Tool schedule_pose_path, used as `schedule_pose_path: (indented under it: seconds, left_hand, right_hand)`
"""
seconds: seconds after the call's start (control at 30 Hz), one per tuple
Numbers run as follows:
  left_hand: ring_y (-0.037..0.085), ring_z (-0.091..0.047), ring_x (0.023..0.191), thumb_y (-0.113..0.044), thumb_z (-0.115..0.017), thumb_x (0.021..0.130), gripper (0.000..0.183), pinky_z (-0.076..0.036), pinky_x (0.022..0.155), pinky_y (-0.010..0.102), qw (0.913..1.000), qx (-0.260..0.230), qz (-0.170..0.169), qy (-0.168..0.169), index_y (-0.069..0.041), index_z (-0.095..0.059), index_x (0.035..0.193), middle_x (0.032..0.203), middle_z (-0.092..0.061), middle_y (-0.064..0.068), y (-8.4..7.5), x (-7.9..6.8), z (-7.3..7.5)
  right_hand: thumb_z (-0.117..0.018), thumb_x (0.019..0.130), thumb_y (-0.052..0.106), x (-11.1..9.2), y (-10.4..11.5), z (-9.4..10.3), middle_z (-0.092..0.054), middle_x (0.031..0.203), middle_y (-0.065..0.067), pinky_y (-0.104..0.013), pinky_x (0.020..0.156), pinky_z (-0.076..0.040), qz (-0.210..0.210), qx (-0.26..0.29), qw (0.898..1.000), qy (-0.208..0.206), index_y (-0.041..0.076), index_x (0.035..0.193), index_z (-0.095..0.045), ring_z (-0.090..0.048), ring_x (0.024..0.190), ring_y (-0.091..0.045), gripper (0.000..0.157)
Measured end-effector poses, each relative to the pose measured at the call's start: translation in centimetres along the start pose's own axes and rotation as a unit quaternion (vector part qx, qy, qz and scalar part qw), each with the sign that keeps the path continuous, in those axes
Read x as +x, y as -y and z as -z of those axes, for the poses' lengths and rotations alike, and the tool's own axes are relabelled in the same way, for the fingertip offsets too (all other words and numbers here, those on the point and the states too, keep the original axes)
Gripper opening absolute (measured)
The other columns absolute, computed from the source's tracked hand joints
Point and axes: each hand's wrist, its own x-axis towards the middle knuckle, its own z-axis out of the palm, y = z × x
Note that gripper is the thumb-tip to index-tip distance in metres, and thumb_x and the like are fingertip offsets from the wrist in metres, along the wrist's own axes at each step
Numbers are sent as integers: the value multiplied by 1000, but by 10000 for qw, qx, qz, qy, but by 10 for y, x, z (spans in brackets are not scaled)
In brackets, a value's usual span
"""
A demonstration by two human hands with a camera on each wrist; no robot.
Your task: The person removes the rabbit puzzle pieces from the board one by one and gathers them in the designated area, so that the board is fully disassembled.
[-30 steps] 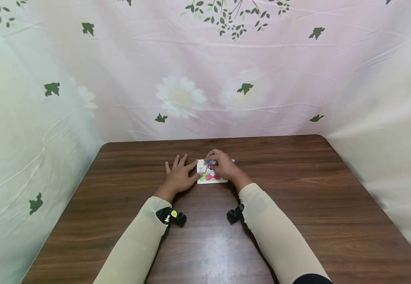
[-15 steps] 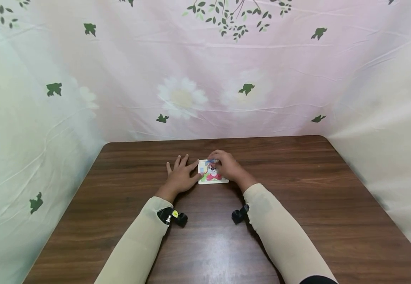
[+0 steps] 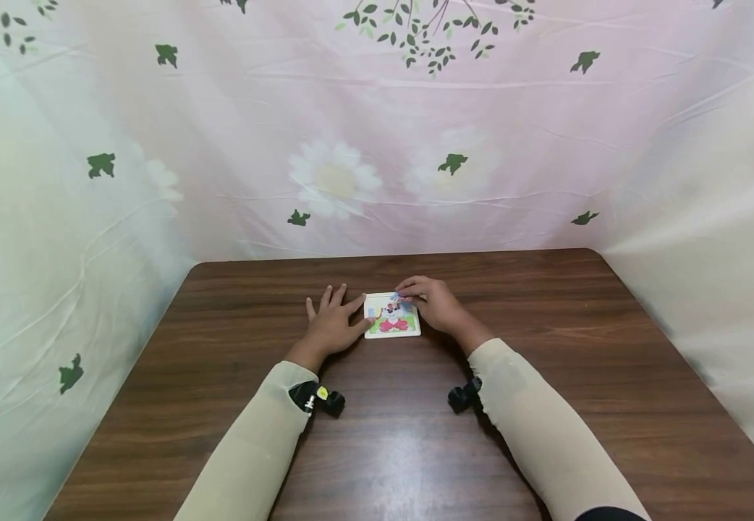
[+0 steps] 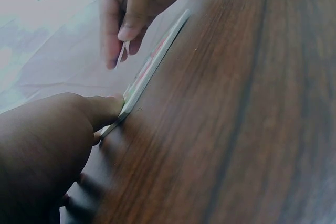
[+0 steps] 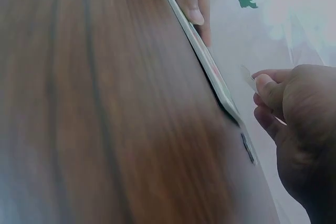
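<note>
A small picture puzzle board (image 3: 392, 335) with a white rim lies flat on the table, showing a cartoon animal in red. My left hand (image 3: 330, 327) spreads its fingers at the board's left side, with the thumb (image 4: 107, 109) resting on the edge. Over the board's upper right corner, my right hand (image 3: 438, 304) pinches a thin flat puzzle piece (image 5: 248, 77) between thumb and fingers. In the left wrist view the piece (image 4: 123, 54) is held raised above the board. Its printed face is hard to make out.
The brown wooden table (image 3: 533, 318) extends around the board. Another thin flat piece (image 5: 248, 148) lies beyond the board's right end in the right wrist view. A floral cloth (image 3: 377, 130) hangs behind and along both sides.
My right hand has moved right with the piece, from the board's upper middle to its upper right corner, uncovering more of the picture. My left hand has stayed in place.
</note>
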Motion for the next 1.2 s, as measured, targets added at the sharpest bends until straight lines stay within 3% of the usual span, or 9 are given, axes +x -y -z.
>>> schedule_pose_path:
  seconds: [0.47, 1.2]
  left_hand:
    - [43, -2, 173, -68, -53, 107, 73, 6, 130, 80, 9999, -69, -75, -14, -37, -39, 171, 185, -17, 12, -1, -1, 0]
    - [44, -3, 173, -65, -56, 107, 72, 6, 130, 81, 9998, -147, -113, -29, -35, -40, 170, 185, -18, 14, 0, -3, 2]
  right_hand:
    - [-69, 105, 0, -16, -21, 22, -75, 136, -11, -51, 110, -58, -452, 149, 9987, -173, 3, 122, -83, -69, 134, -32, 22]
    - [-68, 104, -4, -39, -55, 53, -77, 132, -17, -54, 107, -58, -603, 137, 9972, -430, -1, 118, -83, -70, 130, -38, 21]
